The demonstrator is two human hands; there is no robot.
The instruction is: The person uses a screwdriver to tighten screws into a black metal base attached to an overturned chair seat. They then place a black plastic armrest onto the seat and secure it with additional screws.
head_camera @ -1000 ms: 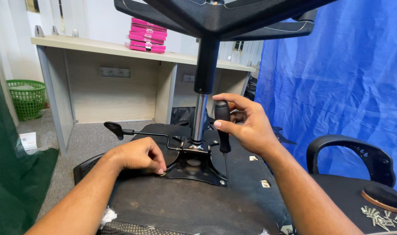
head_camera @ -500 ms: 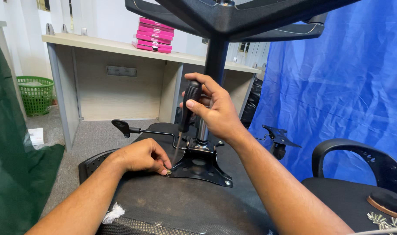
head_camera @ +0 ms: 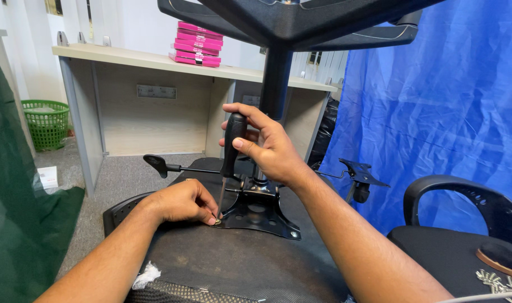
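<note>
An upturned office chair seat (head_camera: 233, 264) lies before me, its black metal mechanism plate (head_camera: 261, 216) bolted on and the gas column (head_camera: 275, 78) rising to the star base (head_camera: 301, 19) overhead. My right hand (head_camera: 264, 148) grips a black-handled screwdriver (head_camera: 230, 148) held nearly upright, its tip down at a screw (head_camera: 216, 222) on the plate's front left corner. My left hand (head_camera: 180, 202) rests on the seat, fingers pinched around that screw beside the driver tip.
A black lever (head_camera: 166, 165) sticks out left of the mechanism. Another chair's armrest (head_camera: 463, 196) and seat are at right, before a blue tarp (head_camera: 435, 101). Beyond stand a beige desk (head_camera: 155, 62) with pink boxes (head_camera: 197, 36) and a green basket (head_camera: 45, 123); green fabric (head_camera: 14, 224) hangs at left.
My right hand has swung the screwdriver from beside the column leftward and stood it upright, bringing the tip down onto the screw by my left fingers. My left hand has stayed put.
</note>
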